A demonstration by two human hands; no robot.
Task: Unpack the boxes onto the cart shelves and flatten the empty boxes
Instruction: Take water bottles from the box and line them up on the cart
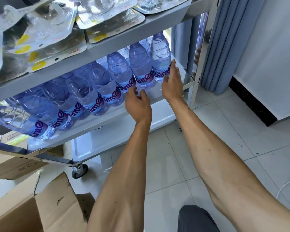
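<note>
Bottles (90, 91) of water stand in rows on the middle shelf (141, 113) of the cart (195, 81). They are clear and a bit purple, with blue labels. The right hand (172, 82) is up against the last bottle (160, 56) at the right end of the front row. Its fingers (172, 64) are straight and lie flat on the side of that bottle, with the thumb down near the bottom of it. The left hand (137, 104) is just in front of the row, low by the shelf. Its fingers are loosely bent and apart and hold nothing; the tips are very near the bottom of a bottle, but it is hard to tell if they touch. The top shelf (107, 42) holds flat packs (110, 20) in clear plastic and a plastic bag (0, 30). An open box (40, 208) sits on the floor at the lower left, and another box (12, 164) lies behind it under the cart. A wheel (79, 170) shows by the tiled floor (174, 156).
</note>
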